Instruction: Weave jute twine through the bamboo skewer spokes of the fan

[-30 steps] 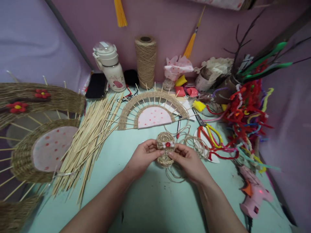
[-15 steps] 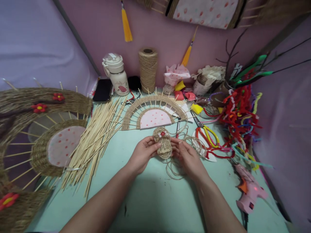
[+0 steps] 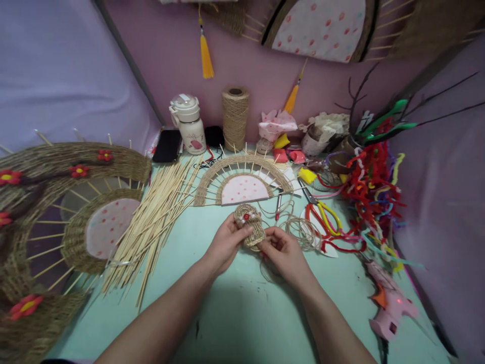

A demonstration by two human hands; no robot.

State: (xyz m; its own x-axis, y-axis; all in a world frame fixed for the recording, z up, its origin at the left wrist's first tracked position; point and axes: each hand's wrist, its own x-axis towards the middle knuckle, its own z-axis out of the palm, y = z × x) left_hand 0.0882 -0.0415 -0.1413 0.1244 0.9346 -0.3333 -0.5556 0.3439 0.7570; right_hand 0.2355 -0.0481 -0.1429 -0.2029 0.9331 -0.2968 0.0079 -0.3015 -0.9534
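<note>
A miniature slipper (image 3: pixel 256 230) of coiled twine, with a red bead and pale beads on its strap, is held over the table between my hands. My left hand (image 3: pixel 226 244) grips its left side, thumb lying on top. Fingers of my right hand (image 3: pixel 283 254) are closed at its lower right edge; whether they pinch the slipper itself or a strand there is hard to see. Thin loose twine (image 3: pixel 303 230) lies in loops just beyond my right hand, with some strands under it. Behind the slipper stands a half-round woven twine fan (image 3: pixel 242 189) with a dotted cloth centre.
Thin bamboo sticks (image 3: pixel 151 222) are heaped to the left, near a large woven fan (image 3: pixel 76 222) with red flowers. Scissors (image 3: pixel 329 217), pipe cleaners (image 3: pixel 373 187) and a pink glue gun (image 3: pixel 392 303) lie right. A twine spool (image 3: pixel 235 121) and white bottle (image 3: pixel 191 126) stand behind.
The slipper has tilted, its beaded end leaning left. My right hand has shifted down to its lower right edge, fingers more curled. The camera view has moved slightly.
</note>
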